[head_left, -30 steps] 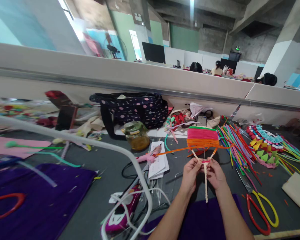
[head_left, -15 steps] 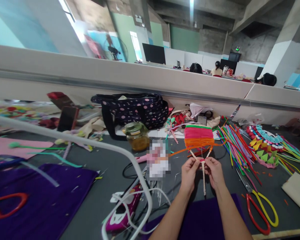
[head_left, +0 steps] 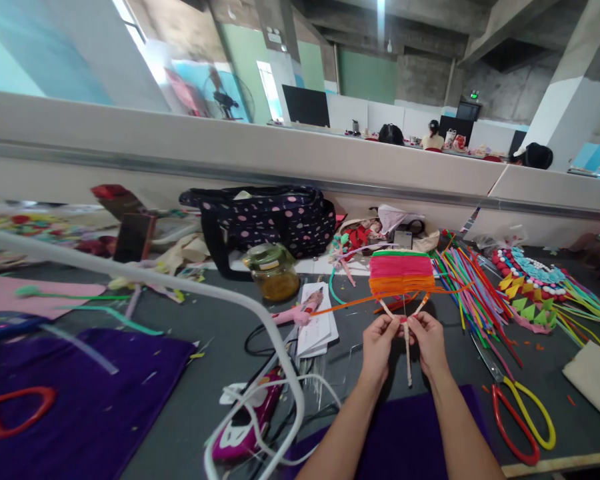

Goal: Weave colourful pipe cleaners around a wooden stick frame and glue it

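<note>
Left hand [head_left: 379, 340] & right hand [head_left: 429, 339] both pinch the fork of a woven pipe-cleaner fan [head_left: 401, 275] held above the table [head_left: 220, 373] — prob. light, bendy, fuzzy; best gripped at stem.

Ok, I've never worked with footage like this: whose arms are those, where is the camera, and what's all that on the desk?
There is no machine here. The camera sits on a person's head, looking forward and down, so the bare arms are their own. The left hand and right hand pinch the forked pale stem of a small woven piece, banded green, pink and orange, held above the grey desk. An orange strand trails off to the left. Around it lie coloured pipe cleaners, red-and-yellow scissors, a jar, a polka-dot bag, a pink glue gun and purple felt. Other people sit beyond the partition.
</note>
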The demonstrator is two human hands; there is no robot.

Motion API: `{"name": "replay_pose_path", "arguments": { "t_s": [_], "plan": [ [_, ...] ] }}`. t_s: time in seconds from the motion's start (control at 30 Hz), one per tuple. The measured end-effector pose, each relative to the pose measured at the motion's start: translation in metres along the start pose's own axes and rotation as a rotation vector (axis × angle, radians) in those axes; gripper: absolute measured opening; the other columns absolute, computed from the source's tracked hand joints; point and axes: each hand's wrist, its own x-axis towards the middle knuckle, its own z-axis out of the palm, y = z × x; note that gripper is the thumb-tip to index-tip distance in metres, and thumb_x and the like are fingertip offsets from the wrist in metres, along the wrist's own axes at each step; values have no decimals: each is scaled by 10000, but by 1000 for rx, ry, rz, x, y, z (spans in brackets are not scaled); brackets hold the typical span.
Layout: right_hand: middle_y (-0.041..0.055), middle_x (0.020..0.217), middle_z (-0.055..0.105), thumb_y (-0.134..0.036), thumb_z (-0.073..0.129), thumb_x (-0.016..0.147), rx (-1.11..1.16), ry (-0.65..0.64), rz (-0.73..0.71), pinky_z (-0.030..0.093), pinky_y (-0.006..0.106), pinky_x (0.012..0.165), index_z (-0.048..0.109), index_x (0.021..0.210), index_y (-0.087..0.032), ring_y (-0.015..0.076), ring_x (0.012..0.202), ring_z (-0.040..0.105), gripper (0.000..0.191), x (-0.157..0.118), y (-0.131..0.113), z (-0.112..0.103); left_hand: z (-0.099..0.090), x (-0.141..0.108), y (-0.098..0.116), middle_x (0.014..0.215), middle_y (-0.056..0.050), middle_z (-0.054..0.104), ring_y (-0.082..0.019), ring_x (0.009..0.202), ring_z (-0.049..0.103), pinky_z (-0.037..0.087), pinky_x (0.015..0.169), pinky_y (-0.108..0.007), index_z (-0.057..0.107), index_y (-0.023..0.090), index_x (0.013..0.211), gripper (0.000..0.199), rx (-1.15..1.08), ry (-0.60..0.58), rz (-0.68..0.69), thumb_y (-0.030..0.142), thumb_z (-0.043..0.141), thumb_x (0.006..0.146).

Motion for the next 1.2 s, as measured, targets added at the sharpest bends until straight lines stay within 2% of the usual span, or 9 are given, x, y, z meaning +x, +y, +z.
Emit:
{"name": "replay_pose_path", "arguments": {
  "t_s": [0.17,0.3,0.5,0.67,0.93,1.07,1.2],
  "plan": [
    [-51,579,539,-343,674,732,-118,28,-69,375,184,448,586,690,-168,76,485,469,200,0,-1,1,0,1,-2,664,-45,687,-137,539,623,520,574,-257,665,127,708,265,-82,11,-48,355,770,623],
    [-42,619,563,-330,667,738,-64,-14,-32,391,188,486,601,716,-170,83,524,495,174,-1,-3,-1,-1,1,-1,652,-42,687,-128,513,614,515,570,-251,677,126,729,249,-39,4,-33,353,747,653],
    [-33,631,598,-339,691,715,-73,-58,28,421,208,526,621,737,-167,98,543,529,188,-1,-1,-2,-2,2,-3,688,-51,696,-132,578,616,510,597,-240,700,126,723,247,12,62,-10,349,755,634],
    [-23,629,605,-348,693,710,-177,-5,-51,442,227,579,632,698,-164,115,583,540,194,1,4,-3,-3,2,-4,602,-28,661,-128,548,600,506,582,-242,700,130,686,241,-20,81,-37,349,769,615],
    [-18,635,609,-366,698,702,-3,-18,21,411,222,557,654,722,-165,108,563,519,207,-3,1,3,-7,4,-5,753,-64,702,-148,665,615,487,589,-224,734,133,746,272,70,69,-35,374,766,622],
    [-36,593,577,-351,700,692,54,24,48,372,214,498,641,704,-171,97,514,483,190,-2,2,3,-7,5,-7,744,-63,687,-137,647,608,488,566,-219,729,128,823,331,28,29,-92,385,767,617],
    [-59,538,518,-360,693,694,-15,106,-36,322,202,457,606,648,-174,78,466,416,210,-2,0,2,-7,5,-7,651,-12,632,-96,557,562,472,513,-193,696,130,744,300,-18,95,-82,362,791,578]
  ]
}}
